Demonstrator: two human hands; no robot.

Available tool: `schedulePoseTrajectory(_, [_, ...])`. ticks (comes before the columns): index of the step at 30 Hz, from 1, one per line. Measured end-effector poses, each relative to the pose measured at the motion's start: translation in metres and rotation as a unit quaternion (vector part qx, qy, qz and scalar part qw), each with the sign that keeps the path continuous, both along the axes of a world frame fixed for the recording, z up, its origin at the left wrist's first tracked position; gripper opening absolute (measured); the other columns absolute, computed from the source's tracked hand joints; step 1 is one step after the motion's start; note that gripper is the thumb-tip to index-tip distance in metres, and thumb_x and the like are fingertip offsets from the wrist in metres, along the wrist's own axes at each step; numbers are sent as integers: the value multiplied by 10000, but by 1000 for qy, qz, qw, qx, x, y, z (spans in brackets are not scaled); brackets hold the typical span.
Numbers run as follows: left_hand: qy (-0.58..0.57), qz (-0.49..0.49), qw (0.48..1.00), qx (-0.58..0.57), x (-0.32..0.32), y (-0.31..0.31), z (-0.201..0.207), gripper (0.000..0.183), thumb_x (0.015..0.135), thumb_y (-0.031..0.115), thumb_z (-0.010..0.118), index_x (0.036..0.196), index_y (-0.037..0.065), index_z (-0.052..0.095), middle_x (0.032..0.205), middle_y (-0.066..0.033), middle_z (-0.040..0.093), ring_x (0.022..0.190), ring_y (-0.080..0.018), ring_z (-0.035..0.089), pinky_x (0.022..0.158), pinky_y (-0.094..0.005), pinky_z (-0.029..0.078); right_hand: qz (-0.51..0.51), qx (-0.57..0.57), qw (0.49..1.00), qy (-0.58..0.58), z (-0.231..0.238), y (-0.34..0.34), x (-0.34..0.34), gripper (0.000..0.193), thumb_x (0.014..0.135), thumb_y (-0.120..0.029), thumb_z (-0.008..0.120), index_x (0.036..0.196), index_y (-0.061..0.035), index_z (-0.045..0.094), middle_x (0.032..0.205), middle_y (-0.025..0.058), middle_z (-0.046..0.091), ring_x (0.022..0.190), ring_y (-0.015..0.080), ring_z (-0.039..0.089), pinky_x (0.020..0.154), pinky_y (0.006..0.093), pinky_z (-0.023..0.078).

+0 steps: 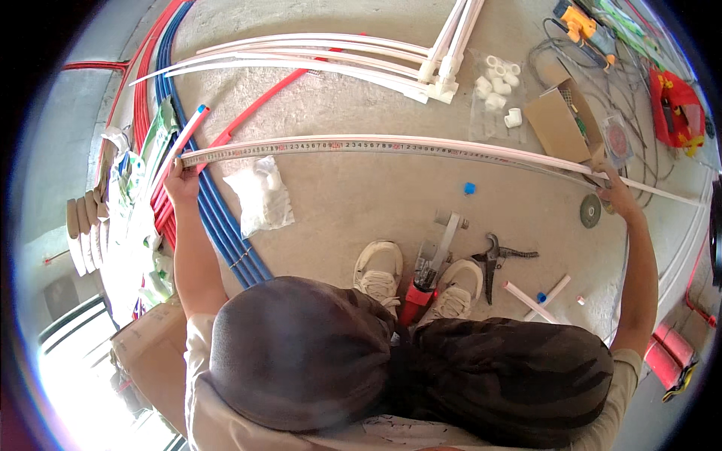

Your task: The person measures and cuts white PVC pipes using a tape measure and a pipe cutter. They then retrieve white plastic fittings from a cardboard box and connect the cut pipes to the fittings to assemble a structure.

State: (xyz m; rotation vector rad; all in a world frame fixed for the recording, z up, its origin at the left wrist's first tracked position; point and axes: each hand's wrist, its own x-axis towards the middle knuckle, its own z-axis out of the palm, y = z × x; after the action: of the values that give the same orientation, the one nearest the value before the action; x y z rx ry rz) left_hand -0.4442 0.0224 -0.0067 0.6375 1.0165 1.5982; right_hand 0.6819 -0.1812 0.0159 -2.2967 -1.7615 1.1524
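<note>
Tape measure (361, 146) ran alongside white pipe (421, 140) beyond the shoes (378, 264); left hand (183, 185) pinched their ends together, right hand (619, 198) gripped pipe farther along, apparently keeping both aligned.

We count two hands (182, 183), one measuring tape (353, 146), two shoes (378, 270), one pipe cutter (492, 257), one disc (590, 202), one yellow power tool (577, 27) and two blue pieces (469, 189) (the heaped white fittings (494, 101) defy counting).
</note>
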Motion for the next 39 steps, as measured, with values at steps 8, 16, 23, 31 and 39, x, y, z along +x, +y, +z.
schedulePoseTrajectory(8, [-9, -129, 988, 84, -2, -18, 24, 301, 954, 79, 597, 1224, -45, 641, 1155, -151, 711, 1098, -277, 682, 1020, -419, 530, 78, 7, 994, -82, -69, 5, 40, 785, 901, -143, 729, 1574, -51, 335, 1504, 220, 506, 1407, 350, 465, 1157, 430, 371])
schedulePoseTrajectory(16, [44, 47, 998, 12, 45, -52, 41, 299, 975, 52, 586, 1266, -17, 600, 1129, -183, 706, 1046, -286, 688, 959, -410, 549, -16, -28, 999, -4, -74, -1, 10, 290, 917, -57, 639, 1195, 23, 667, 1068, 145, 670, 961, 219, 626, 850, 374, 508])
schedulePoseTrajectory(23, [518, 182, 794, -259, 143, -53, 45, 573, 910, 315, 737, 1341, -23, 570, 1237, -187, 660, 1059, -274, 661, 938, -396, 529, 126, 11, 988, -84, 40, 42, -121, 308, 895, -279, 619, 1042, -31, 726, 866, 191, 680, 846, 345, 665, 750, 440, 484])
schedulePoseTrajectory(31, [753, -370, 508, 193, 459, -121, 108, 627, 780, 71, 681, 1384, 30, 517, 1371, -201, 551, 1298, -389, 508, 1112, -489, 381, 120, -60, 987, -88, 75, 48, -220, 313, 912, -307, 649, 1120, -97, 754, 959, 168, 728, 884, 338, 684, 821, 422, 512])
schedulePoseTrajectory(39, [793, -301, 470, 246, 469, -116, 75, 196, 781, 63, 605, 974, 77, 578, 880, -109, 661, 859, -300, 679, 774, -449, 526, 184, -29, 981, -45, 80, 62, -243, 350, 888, -324, 668, 1065, -29, 730, 1092, 155, 722, 1059, 347, 656, 880, 439, 514])
